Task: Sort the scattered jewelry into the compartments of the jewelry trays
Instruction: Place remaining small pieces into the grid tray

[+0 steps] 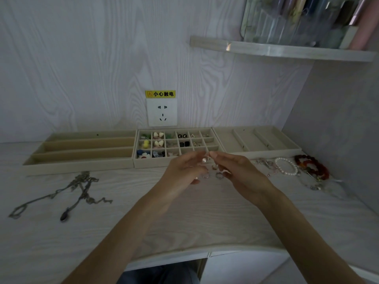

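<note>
Both hands raised together just in front of the middle tray. Left hand with fingers curled, a pearl earring showing at the fingertips; right hand with thumb and forefinger drawn together, meeting the left grip at that small piece. Cannot tell which hand bears it. Just under the grip, on the table: 2 rings. Behind the grip: 18-cell middle tray, left cells filled with earrings. Far left of the grip: long-slot tray, with necklaces lying loose in front. Right of the grip: third tray, then pearl bracelet and red bracelet on the table.
</note>
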